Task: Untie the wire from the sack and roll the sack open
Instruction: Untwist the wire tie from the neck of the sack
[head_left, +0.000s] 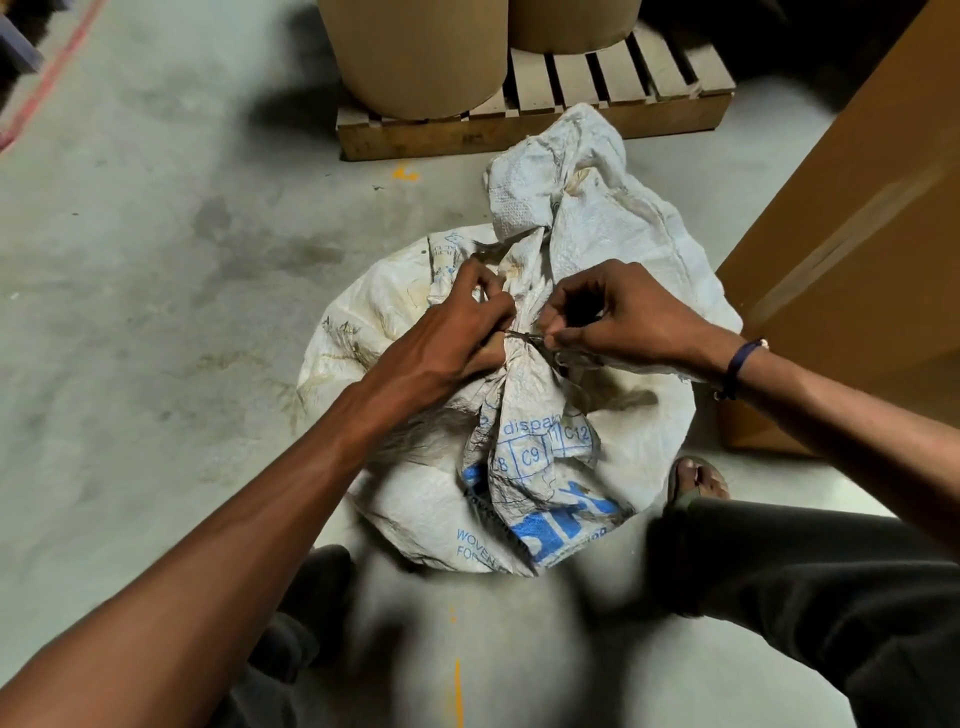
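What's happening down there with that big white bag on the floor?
A person is undoing the wire tied around the gathered neck of a white woven sack standing on the concrete floor. The left hand grips the bunched neck; the right hand pinches the wire's end. The sack is still tied shut.

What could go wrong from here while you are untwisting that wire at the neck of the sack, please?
The wire is thin and its ends sit right between the fingertips of the left hand and right hand, so a slip could prick a finger. The sack looks worn and frayed at the gathered neck, so hard pulling might tear it. It could also tip toward the sandalled foot beside it.
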